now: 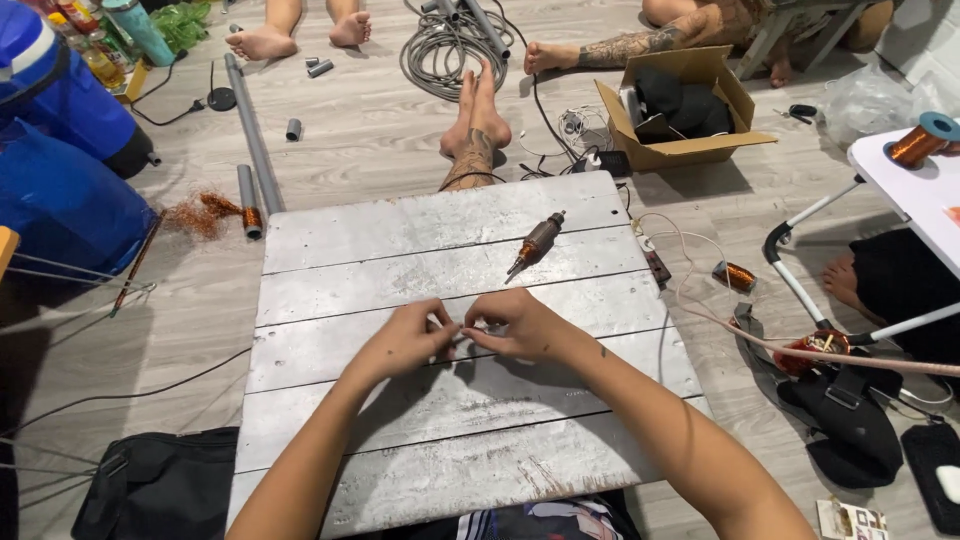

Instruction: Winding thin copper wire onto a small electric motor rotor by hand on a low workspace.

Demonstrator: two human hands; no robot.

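Note:
My left hand [405, 340] and my right hand [520, 325] meet over the middle of a low grey plank table [330, 240]. Their fingertips pinch together on something very small and thin [462, 330] between them; it is too small to tell what it is. Farther back on the table lies a motor armature [537, 243] with a copper winding and a thin shaft, apart from both hands.
Other people's bare feet and legs [478, 130] rest on the wooden floor beyond the table. A cardboard box [680, 105], a coiled grey cable [445, 45], grey pipes [250, 140], loose copper wire [205, 212], a copper spool [915, 140], black bags [160, 485] and a blue container [60, 160] surround the table.

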